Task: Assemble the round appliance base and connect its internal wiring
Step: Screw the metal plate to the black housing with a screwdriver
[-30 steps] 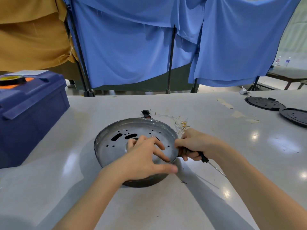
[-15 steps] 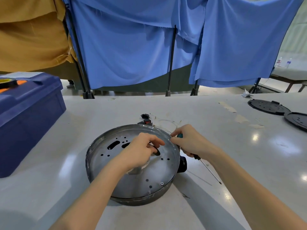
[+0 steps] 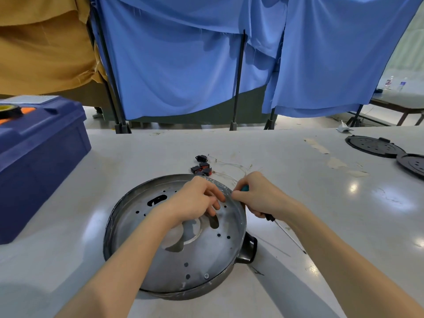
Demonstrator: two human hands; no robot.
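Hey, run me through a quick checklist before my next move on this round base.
1. Round base sits flat on the table: ok.
2. Screwdriver gripped in right hand: ok.
3. Screwdriver tip at a hole: not ok, its shaft points away from the base.
4. Left hand holds a screw: cannot tell, it curls above the base.
5. Switches and wires fitted: not ok, they lie on the table beyond the rim.
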